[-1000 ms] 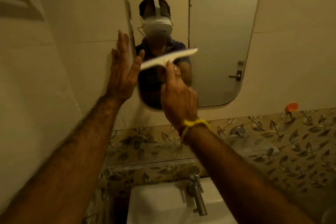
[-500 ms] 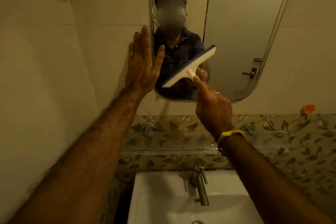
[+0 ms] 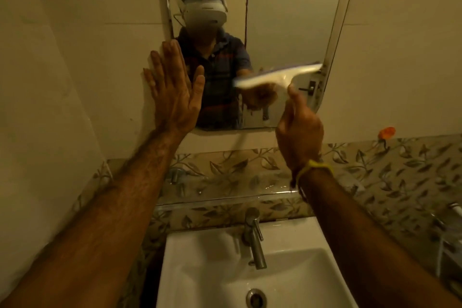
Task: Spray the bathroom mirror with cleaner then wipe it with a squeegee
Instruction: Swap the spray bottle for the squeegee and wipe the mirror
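Observation:
The wall mirror (image 3: pixel 287 20) hangs above the sink and reflects a person wearing a headset. My right hand (image 3: pixel 298 130) grips the handle of a white squeegee (image 3: pixel 277 75), whose blade lies nearly level against the lower right part of the glass; it is motion-blurred. My left hand (image 3: pixel 172 90) is flat and open, fingers spread, pressed on the wall at the mirror's left edge. No spray bottle is in view.
A white sink (image 3: pixel 200 270) with a steel tap (image 3: pixel 255 240) sits directly below. A glass shelf (image 3: pixel 225 195) runs along the leaf-patterned tile band (image 3: pixel 375 170). An orange hook (image 3: pixel 386 132) sticks to the wall at right. A side wall stands close on the left.
The squeegee has moved right and down across the mirror, from near the left edge toward the lower right corner. My left hand stays pressed at the mirror's left edge.

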Demonstrator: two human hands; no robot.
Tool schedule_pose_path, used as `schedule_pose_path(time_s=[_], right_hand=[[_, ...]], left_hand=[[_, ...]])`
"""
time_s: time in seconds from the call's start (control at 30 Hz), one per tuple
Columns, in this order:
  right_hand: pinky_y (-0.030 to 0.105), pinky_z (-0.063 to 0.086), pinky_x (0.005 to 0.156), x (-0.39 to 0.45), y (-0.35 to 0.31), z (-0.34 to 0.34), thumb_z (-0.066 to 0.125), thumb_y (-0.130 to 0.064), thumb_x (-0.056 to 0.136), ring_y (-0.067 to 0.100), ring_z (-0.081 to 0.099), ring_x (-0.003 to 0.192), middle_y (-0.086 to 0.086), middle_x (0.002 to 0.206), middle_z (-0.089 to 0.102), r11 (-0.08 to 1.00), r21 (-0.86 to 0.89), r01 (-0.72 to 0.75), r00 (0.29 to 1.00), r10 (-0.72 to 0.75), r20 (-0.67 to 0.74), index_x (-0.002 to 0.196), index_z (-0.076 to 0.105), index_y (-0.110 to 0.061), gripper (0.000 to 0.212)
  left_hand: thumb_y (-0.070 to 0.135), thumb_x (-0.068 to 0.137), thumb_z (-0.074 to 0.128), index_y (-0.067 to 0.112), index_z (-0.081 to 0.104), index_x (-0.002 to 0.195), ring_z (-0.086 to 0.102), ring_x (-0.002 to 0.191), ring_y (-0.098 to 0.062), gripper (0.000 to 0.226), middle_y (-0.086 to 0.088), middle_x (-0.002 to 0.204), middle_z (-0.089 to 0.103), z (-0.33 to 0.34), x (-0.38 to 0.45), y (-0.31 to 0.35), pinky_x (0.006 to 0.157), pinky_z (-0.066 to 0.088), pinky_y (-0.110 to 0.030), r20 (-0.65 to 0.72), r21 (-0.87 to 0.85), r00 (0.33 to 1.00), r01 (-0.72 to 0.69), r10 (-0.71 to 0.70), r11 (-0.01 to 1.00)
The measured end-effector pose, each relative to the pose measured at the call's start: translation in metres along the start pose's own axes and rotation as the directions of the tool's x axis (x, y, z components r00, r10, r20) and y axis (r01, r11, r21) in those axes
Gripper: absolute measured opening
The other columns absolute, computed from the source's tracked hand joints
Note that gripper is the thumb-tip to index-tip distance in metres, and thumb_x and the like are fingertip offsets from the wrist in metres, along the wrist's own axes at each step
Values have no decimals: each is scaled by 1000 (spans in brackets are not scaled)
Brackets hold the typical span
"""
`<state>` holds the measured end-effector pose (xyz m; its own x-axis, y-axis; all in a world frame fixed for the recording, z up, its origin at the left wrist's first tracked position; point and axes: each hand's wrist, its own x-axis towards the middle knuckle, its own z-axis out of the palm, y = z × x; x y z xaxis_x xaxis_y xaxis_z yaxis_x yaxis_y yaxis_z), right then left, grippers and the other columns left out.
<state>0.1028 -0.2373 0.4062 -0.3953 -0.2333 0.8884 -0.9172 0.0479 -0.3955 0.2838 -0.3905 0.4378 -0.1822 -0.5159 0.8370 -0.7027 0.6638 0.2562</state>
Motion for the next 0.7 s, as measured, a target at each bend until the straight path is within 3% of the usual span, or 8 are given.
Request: schedule_pose_path(time_s=[0.07, 0.17, 0.3, 0.43, 0.5, 0.6, 0.63, 0.7], right_hand=[[4, 28, 49, 38, -6, 1, 39, -22, 95, 7, 50, 59, -7, 76, 56, 992, 71, -107, 983, 116, -141, 131, 54, -19, 39], [20, 40, 52, 82, -1, 1, 40, -19, 94, 21, 65, 66, 5, 80, 68, 959, 136, -248, 926, 276, -257, 130, 53, -18, 39], [5, 40, 48, 22, 1, 3, 40, -14, 98, 11, 60, 62, 4, 80, 64, 920, 161, -356, 917, 377, -129, 131, 51, -15, 34], [20, 45, 49, -19, -8, 4, 39, -12, 100, 8, 57, 58, -4, 73, 57, 863, 188, -468, 878, 478, -9, 119, 53, -13, 23], [22, 44, 48, 10, -8, 2, 38, -11, 98, 12, 59, 63, 4, 79, 60, 840, 216, -498, 855, 517, -42, 113, 52, -10, 20], [36, 52, 58, 44, -7, 0, 36, -10, 97, 26, 63, 76, 15, 89, 63, 807, 231, -543, 809, 576, -112, 110, 49, -6, 18], [36, 54, 59, 40, -11, 2, 36, -10, 97, 25, 63, 75, 14, 88, 63, 796, 229, -560, 798, 593, -108, 111, 48, -6, 19], [20, 50, 51, 10, -21, 8, 35, -9, 98, 16, 62, 66, 5, 80, 60, 792, 224, -568, 805, 591, -51, 114, 48, -6, 21]], left_hand=[[54, 104, 21, 2, 2, 160, -3, 156, -39, 78, -20, 169, 0, 3, -4, 5, 123, -1, -63, -1, -17, 1000, 15, -15, 1000], [51, 105, 27, 2, 4, 160, -2, 156, -39, 78, -19, 169, 1, 4, -4, 8, 123, -1, -64, -19, -38, 999, 43, -44, 998], [49, 106, 28, 2, 3, 160, -2, 157, -37, 76, -18, 169, 1, 4, -4, 6, 124, -2, -62, -32, -54, 999, 27, -28, 998], [53, 104, 23, 2, 2, 160, -2, 157, -37, 79, -19, 169, 0, 3, -5, 5, 124, -3, -62, -20, -19, 999, 27, -27, 999], [54, 105, 22, 2, 3, 160, -2, 157, -37, 79, -19, 169, 0, 3, -5, 6, 124, -2, -62, -15, -1, 999, 28, -29, 1000], [54, 105, 22, 2, 3, 160, -1, 157, -37, 78, -19, 169, 1, 3, -5, 7, 124, -1, -62, -19, 8, 999, 37, -37, 999], [54, 106, 22, 2, 3, 160, 0, 157, -37, 78, -19, 169, 2, 4, -5, 7, 124, -1, -61, -22, 15, 999, 39, -39, 999], [53, 106, 23, 1, 4, 160, 0, 157, -37, 77, -19, 169, 2, 4, -6, 6, 125, 0, -61, -19, 25, 999, 40, -40, 999]])
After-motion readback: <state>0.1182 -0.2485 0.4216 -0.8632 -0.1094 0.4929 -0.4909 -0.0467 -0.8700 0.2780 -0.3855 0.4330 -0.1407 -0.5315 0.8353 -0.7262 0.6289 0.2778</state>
